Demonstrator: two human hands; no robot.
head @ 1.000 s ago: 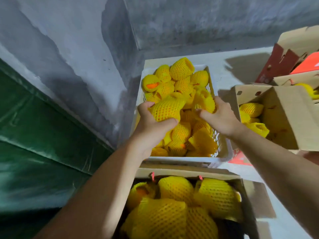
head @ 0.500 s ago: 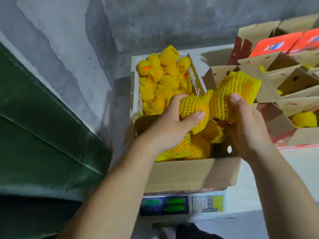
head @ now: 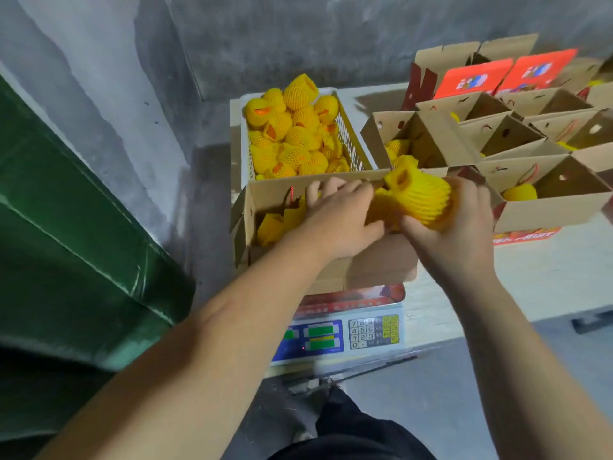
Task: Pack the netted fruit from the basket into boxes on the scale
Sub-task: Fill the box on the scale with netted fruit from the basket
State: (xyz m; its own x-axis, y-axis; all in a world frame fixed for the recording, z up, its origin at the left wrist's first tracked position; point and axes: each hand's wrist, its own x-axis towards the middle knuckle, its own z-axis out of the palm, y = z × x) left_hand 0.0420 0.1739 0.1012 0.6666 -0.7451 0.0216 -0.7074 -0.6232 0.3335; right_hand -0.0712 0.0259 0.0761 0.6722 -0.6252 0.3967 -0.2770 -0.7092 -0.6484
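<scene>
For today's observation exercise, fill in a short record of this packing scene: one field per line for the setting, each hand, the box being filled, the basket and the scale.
setting: bench by a grey wall
left hand: reaching into the box on the scale
right hand: grips a netted fruit over the box
box on the scale: open, already holds netted fruit
basket: behind the box, piled with netted fruit
scale: display lit, digits unreadable

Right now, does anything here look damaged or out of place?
Mostly fine. In the basket, a few fruits show bare orange skin where the net does not cover them. The fruit in the right hand has its net bunched loosely at one end.
</scene>
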